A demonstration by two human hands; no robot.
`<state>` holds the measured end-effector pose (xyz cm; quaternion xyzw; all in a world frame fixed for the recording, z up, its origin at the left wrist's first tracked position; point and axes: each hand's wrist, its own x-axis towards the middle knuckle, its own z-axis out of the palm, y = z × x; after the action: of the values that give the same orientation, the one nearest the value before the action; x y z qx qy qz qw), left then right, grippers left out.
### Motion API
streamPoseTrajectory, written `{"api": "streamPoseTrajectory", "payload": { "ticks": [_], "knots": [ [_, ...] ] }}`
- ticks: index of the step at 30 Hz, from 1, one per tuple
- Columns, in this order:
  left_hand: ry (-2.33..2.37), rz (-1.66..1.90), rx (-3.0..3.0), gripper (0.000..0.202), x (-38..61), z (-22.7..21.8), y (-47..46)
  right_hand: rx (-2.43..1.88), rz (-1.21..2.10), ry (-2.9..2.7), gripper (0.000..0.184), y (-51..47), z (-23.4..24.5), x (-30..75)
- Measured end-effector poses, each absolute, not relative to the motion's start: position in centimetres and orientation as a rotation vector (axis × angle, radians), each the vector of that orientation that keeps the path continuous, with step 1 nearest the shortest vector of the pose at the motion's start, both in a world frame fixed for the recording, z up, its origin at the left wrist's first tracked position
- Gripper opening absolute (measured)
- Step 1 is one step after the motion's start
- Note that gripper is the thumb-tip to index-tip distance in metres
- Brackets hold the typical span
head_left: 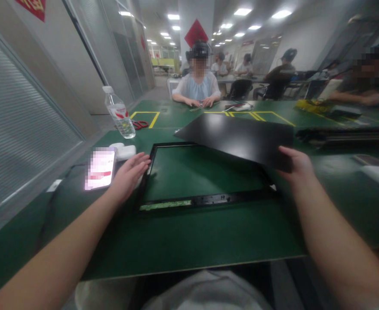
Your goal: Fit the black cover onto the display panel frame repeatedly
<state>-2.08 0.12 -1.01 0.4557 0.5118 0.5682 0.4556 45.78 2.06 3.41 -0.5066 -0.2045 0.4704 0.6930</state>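
Observation:
My right hand (295, 165) grips a flat black panel (237, 135) by its right edge, thumb on the upper face. The panel is tilted and raised above the far right part of a thin black rectangular frame (215, 199), hiding part of its far side. The frame lies flat on the green table (189, 241), with a green strip (166, 205) along its near side. My left hand (131, 174) is beside the frame's left side, its fingers stretched out and at or touching that edge. Nothing shows in the left hand.
A lit phone (100, 168), a white case (124, 151), a water bottle (120, 113) and red-handled scissors (140, 125) are at the left. Across the table sits a person (198, 82). A long dark object (344, 134) lies to the right. Yellow tape (157, 118) marks the table.

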Motion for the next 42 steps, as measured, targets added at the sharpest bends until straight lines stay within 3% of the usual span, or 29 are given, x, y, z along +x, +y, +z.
{"api": "streamPoseTrajectory", "payload": {
  "ticks": [7,14,21,42],
  "knots": [
    [1.078,1.415,0.788,0.029,-1.6,0.9,-0.6,-1.085,1.203,-0.716,0.03,-0.1,4.8,43.2],
    [1.092,1.543,0.742,0.025,-2.0,1.8,-0.4,-1.101,1.162,-0.766,0.027,0.0,4.4,44.1],
    [1.109,1.521,0.691,0.019,-1.5,1.9,-0.5,-1.145,1.093,-0.703,0.036,0.6,3.9,44.7],
    [1.119,1.537,0.586,0.014,-0.9,2.3,-0.7,-1.086,1.039,-0.766,0.03,0.1,4.4,44.8]
  ]
}}
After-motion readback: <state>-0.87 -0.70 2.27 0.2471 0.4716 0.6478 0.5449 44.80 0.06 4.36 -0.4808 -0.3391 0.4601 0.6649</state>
